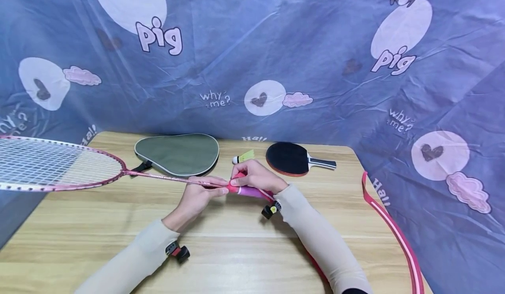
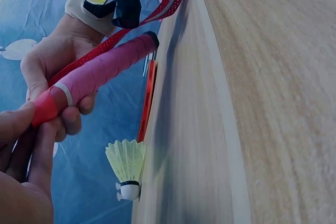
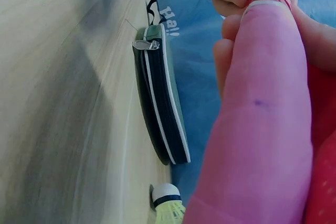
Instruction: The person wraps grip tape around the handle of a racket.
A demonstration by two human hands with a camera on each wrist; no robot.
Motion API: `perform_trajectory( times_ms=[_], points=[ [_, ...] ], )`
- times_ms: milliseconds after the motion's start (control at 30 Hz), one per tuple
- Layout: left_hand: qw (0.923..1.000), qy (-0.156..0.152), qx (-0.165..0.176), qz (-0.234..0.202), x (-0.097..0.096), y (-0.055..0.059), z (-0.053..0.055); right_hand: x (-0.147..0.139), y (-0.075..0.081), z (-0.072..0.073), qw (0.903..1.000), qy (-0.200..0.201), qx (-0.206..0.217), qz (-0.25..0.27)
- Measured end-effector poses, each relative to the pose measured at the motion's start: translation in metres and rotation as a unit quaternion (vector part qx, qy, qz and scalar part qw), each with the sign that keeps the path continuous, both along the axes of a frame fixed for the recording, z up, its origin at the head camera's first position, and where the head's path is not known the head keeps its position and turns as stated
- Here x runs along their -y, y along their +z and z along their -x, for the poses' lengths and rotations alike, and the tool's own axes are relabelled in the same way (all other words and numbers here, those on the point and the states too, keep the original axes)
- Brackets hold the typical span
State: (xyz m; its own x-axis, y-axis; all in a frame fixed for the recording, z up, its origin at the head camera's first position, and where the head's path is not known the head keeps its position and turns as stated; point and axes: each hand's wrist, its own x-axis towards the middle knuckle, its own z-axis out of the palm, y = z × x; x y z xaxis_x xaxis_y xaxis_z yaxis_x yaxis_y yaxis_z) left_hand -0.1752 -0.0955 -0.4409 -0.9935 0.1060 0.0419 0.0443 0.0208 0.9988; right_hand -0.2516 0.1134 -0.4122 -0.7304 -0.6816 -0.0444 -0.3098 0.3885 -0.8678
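Observation:
A badminton racket (image 1: pixel 47 164) is held above the table, its strung head reaching out at the left and its pink-purple handle (image 2: pixel 105 69) pointing right. My left hand (image 1: pixel 199 200) grips it where the shaft meets the handle. Red overgrip tape (image 2: pixel 118 35), perforated with a pale stripe, wraps the handle's top end. There, my right hand (image 1: pixel 255 176) pinches the tape with thumb and fingers, right beside the left fingertips. From that spot the strip runs back along the handle past the right wrist. Part of it is hidden under the right forearm.
On the wooden table (image 1: pixel 221 250), a green zipped paddle case (image 1: pixel 181 154) lies at the back left. A yellow shuttlecock (image 1: pixel 244 156) and a black table tennis paddle (image 1: pixel 288 158) lie to its right. The tape's far stretch (image 1: pixel 396 232) curves along the right edge.

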Motion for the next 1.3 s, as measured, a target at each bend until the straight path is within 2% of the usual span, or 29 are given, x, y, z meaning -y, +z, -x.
perform_trajectory(
  times_ms=[200, 433, 700, 833, 1067, 1300],
  points=[
    [0.9998, 0.009, 0.012, 0.011, -0.0016, 0.0004, -0.0001, 0.0003, -0.0037, 0.0006, 0.9983, 0.024, 0.043, 0.03],
    [0.9999, -0.003, 0.003, 0.01, -0.0001, 0.0017, -0.0007, 0.0018, -0.0085, 0.002, 0.9959, 0.028, 0.069, 0.051],
    [0.9988, -0.03, -0.025, -0.028, 0.0014, 0.0035, -0.0002, 0.0034, -0.0079, -0.0004, 0.9963, 0.009, 0.043, 0.073],
    [0.9986, -0.027, -0.019, -0.042, 0.002, 0.0047, 0.0009, 0.0057, -0.0079, -0.0022, 0.9961, -0.001, 0.03, 0.082],
    [0.9999, -0.011, -0.002, -0.013, 0.0029, 0.005, 0.0036, 0.0071, -0.0055, -0.0056, 0.9977, -0.021, 0.018, 0.061],
    [0.9994, -0.005, -0.027, 0.024, 0.0045, 0.0058, 0.004, 0.0067, -0.0031, -0.0045, 0.9995, -0.022, 0.005, 0.024]
  ],
)
